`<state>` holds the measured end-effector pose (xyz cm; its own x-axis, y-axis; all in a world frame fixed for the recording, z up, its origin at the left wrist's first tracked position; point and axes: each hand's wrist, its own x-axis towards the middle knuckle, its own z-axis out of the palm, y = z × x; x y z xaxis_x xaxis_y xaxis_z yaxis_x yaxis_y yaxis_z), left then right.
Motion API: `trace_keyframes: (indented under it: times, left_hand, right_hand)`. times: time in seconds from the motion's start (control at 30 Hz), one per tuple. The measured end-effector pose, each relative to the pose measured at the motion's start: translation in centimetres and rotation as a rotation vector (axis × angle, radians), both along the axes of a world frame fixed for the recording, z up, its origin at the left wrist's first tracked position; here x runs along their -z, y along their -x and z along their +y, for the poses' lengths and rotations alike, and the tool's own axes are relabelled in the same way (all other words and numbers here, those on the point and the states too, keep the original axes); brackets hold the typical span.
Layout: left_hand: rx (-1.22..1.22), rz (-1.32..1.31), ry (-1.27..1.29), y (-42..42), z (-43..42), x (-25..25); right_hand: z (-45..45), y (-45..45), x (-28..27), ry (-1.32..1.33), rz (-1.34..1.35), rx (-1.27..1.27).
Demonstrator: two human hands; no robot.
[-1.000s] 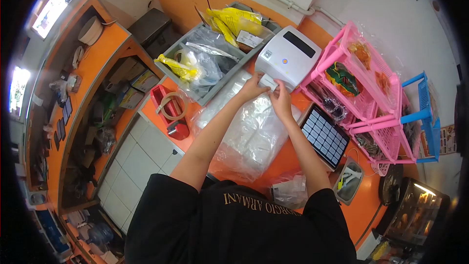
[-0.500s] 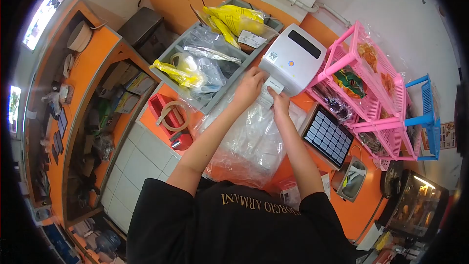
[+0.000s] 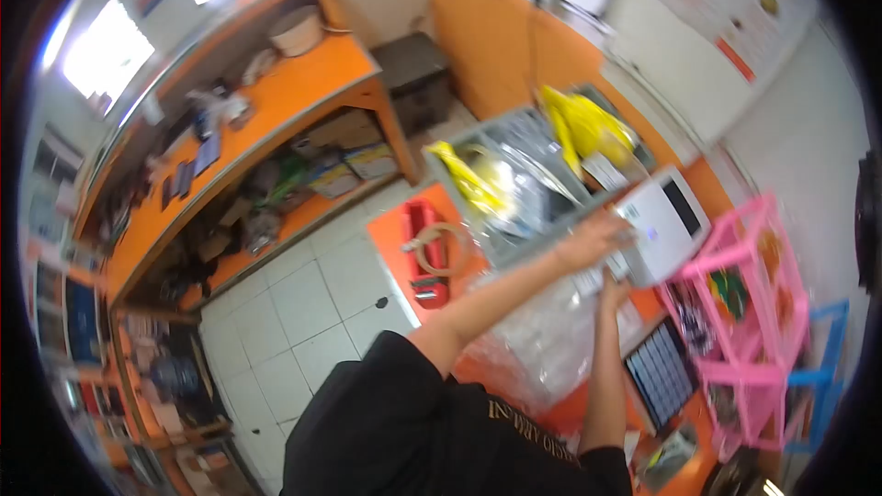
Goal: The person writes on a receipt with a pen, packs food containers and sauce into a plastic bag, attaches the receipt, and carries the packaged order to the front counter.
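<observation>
A white label printer [image 3: 663,225] stands at the back of the orange counter. Just in front of it, my right hand [image 3: 614,294] pinches a white paper label [image 3: 618,264] at the printer's front edge. My left hand [image 3: 595,239] is beside the printer's near left side, its fingers stretched out and somewhat blurred, with nothing seen in them. Below both hands lies a heap of clear plastic bags [image 3: 542,340].
A grey divided bin [image 3: 514,253] holds yellow and clear bags. Left of it is a red tape dispenser [image 3: 423,257] with a tape roll [image 3: 457,266]. To the right are a button keypad [image 3: 661,372] and a pink basket rack [image 3: 735,349].
The view has swung left, so the counter sits farther right. My left hand has let go of the label and its fingers have spread; my right hand still pinches the label.
</observation>
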<state>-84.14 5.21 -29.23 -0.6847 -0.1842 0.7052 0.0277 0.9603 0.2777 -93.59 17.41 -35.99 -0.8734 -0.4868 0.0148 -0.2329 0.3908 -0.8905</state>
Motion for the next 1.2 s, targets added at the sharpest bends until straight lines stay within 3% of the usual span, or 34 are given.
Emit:
trace_keyframes:
  times: [0.2,0.27,0.4,0.47,0.5,0.57,0.6,0.67,0.73,0.8,0.87,0.93,1.0,1.07,1.1,1.13,1.17,1.2]
  left_hand:
    - [-0.001,-0.111,-0.046,-1.5,0.9,-2.9]
    - [0.012,-0.140,-0.065,-1.7,0.9,-3.1]
    - [0.045,-0.001,-0.040,-0.1,0.1,-0.3]
    - [0.018,-0.020,-0.004,0.6,-0.4,0.7]
    - [0.008,-0.128,0.056,0.2,-0.2,0.0]
    - [0.056,-0.026,-0.262,-1.3,1.4,-1.4]
    - [0.061,0.097,-0.369,-2.3,2.8,-2.7]
    - [0.154,0.080,-0.943,-4.3,5.8,-3.1]
    - [0.267,-0.242,-1.313,-7.4,9.5,-6.9]
    - [0.466,-0.444,-1.357,-10.3,12.9,-8.7]
    - [0.533,-0.419,-1.358,-12.0,17.1,-9.1]
    - [0.580,-0.257,-1.519,-13.0,20.2,-8.7]
    - [0.489,-0.204,-1.523,-14.4,22.1,-8.4]
    - [0.241,-0.068,-1.453,-16.3,23.5,-7.7]
    - [0.201,0.020,-1.552,-17.1,24.6,-7.5]
    - [0.149,0.108,-1.648,-18.0,25.6,-7.4]
    - [0.140,0.108,-1.644,-19.1,26.3,-7.5]
    - [-0.020,-0.260,-1.611,-20.4,28.3,-8.1]
  right_hand:
    - [0.4,-0.2,-0.2,0.119,-0.014,0.010]
    - [1.6,-1.0,-1.5,-0.309,-0.003,0.148]
    - [2.2,2.5,6.6,-0.200,0.229,0.151]
    - [3.0,3.2,6.4,0.022,-0.205,-0.114]
    - [3.5,0.5,-0.4,-0.061,-0.422,-0.094]
    - [5.9,-1.2,-5.5,0.099,-0.723,-0.292]
    - [7.6,-2.8,-9.6,0.139,-0.736,-0.325]
    - [11.1,-4.6,-14.4,0.186,-0.749,-0.301]
    - [14.7,-5.3,-16.2,0.155,-0.558,-0.511]
    - [17.6,-6.3,-18.5,0.078,-0.538,-0.569]
    - [20.3,-7.5,-18.6,0.004,-0.520,-0.678]
    - [22.3,-8.3,-18.4,0.101,-0.253,-0.497]
    - [24.7,-8.3,-18.9,0.180,-0.192,-0.456]
    - [29.1,-6.1,-17.9,-0.082,0.256,-0.394]
    - [31.6,-5.4,-17.8,-0.240,0.249,-0.422]
    - [33.1,-5.7,-16.6,-0.238,0.251,-0.425]
    - [34.2,-6.6,-14.7,-0.266,0.482,-0.467]
    - [36.3,-7.4,-12.8,-0.279,0.700,-0.504]
